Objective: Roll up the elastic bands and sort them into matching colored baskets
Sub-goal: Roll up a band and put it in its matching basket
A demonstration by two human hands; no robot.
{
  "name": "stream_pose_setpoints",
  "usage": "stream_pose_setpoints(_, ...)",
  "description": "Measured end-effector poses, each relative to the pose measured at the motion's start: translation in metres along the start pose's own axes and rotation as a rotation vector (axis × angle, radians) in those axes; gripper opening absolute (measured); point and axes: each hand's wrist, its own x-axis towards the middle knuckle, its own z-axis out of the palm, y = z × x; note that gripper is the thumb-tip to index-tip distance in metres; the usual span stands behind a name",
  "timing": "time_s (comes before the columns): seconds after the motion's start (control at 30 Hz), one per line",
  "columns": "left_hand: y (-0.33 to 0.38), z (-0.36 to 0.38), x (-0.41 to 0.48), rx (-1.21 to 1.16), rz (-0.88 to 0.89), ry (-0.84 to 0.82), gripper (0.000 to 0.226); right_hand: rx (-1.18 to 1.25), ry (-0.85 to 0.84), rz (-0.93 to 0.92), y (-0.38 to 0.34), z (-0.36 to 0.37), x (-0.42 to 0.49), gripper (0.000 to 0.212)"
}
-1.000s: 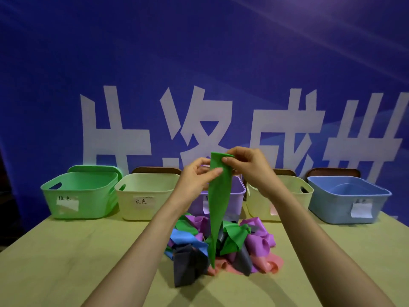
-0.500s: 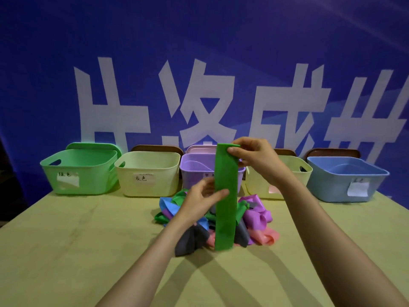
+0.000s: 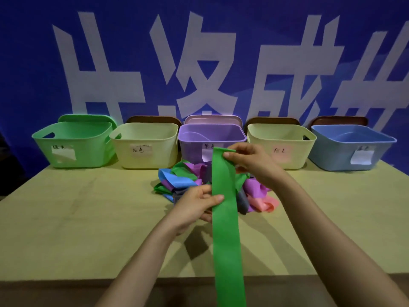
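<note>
A long green elastic band (image 3: 225, 218) hangs flat and unrolled in front of me, running past the bottom of the view. My right hand (image 3: 250, 160) pinches its top end. My left hand (image 3: 197, 204) pinches its left edge lower down, thumb across the front. Behind the band a heap of loose bands (image 3: 183, 180) in blue, green, purple, grey and pink lies on the table. The green basket (image 3: 75, 145) stands at the far left of the row.
Along the back of the wooden table (image 3: 88, 229) stand a cream basket (image 3: 146, 145), a purple basket (image 3: 199, 140), a second cream basket (image 3: 285, 147) with a pink label and a blue basket (image 3: 352, 147). A blue banner hangs behind them.
The green band was lifted out of the heap and drawn out flat. My left hand slid down from the top end to its left edge. The view tilted down.
</note>
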Motion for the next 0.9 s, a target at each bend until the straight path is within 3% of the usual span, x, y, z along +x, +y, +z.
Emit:
stream_pose_setpoints(0.17, -0.054, 0.006, 0.006, 0.09, -0.152, 0.057, 0.023, -0.09, 0.032, 0.103, 0.062, 0.015, -0.014, 0.015)
stream_pose_setpoints(0.37, -0.064, 0.013, 0.009, 0.345, -0.028, 0.192, 0.024, -0.183, 0.111, -0.017, 0.066, 0.02, -0.033, 0.006)
stream_pose_setpoints(0.57, -0.022, 0.02, -0.004, -0.022, 0.352, 0.425, 0.018, -0.114, 0.041, -0.073, 0.05, 0.023, -0.052, 0.008)
stream_pose_setpoints(0.73, -0.013, 0.02, -0.008, -0.122, 0.31, 0.421, 0.017, -0.033, 0.055, -0.104, 0.047, 0.026, -0.06, 0.009)
stream_pose_setpoints(0.9, -0.018, 0.026, -0.008, -0.206, 0.215, 0.405, 0.007, -0.064, 0.182, -0.142, 0.054, 0.035, -0.062, 0.014)
